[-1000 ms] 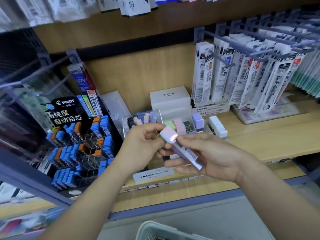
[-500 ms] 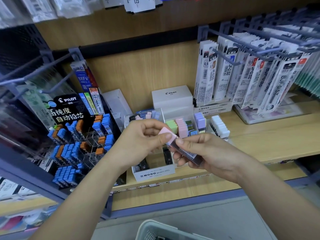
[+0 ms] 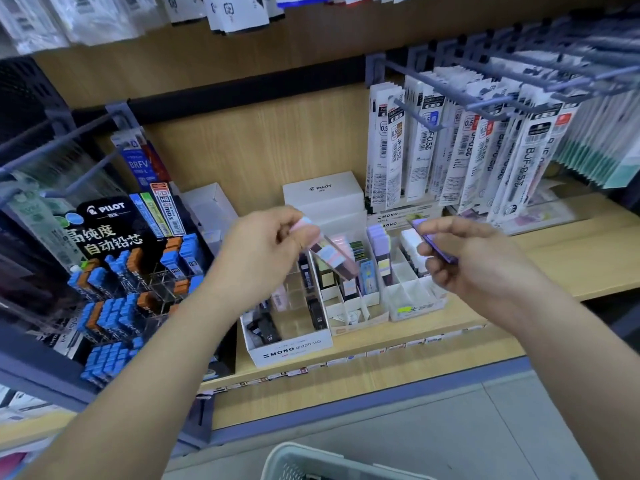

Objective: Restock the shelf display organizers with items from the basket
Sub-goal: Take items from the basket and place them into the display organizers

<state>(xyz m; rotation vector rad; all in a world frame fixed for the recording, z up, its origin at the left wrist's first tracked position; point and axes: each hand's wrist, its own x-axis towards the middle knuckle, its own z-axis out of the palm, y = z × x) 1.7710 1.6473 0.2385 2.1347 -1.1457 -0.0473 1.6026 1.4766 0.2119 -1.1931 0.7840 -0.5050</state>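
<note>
The left hand (image 3: pixel 263 249) pinches a pink case (image 3: pixel 334 256) by its cap, tilted over the organizers (image 3: pixel 356 315) on the shelf (image 3: pixel 571 258); the right hand (image 3: pixel 481 261) — fingers curled — grips a purple case (image 3: pixel 437 247) nearby; the basket (image 3: pixel 304 460) sits below.

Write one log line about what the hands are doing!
left hand: holds pink lead case | right hand: holds purple lead case | place: at white organizers

Just a pair of bare arms, nothing fancy: left hand (image 3: pixel 263 254) and right hand (image 3: pixel 474 261) are both uncovered. The left forearm (image 3: pixel 138 375) and right forearm (image 3: pixel 571 358) are bare skin right down to where the view cuts them off. Slim wrists, smooth forearms.
</note>
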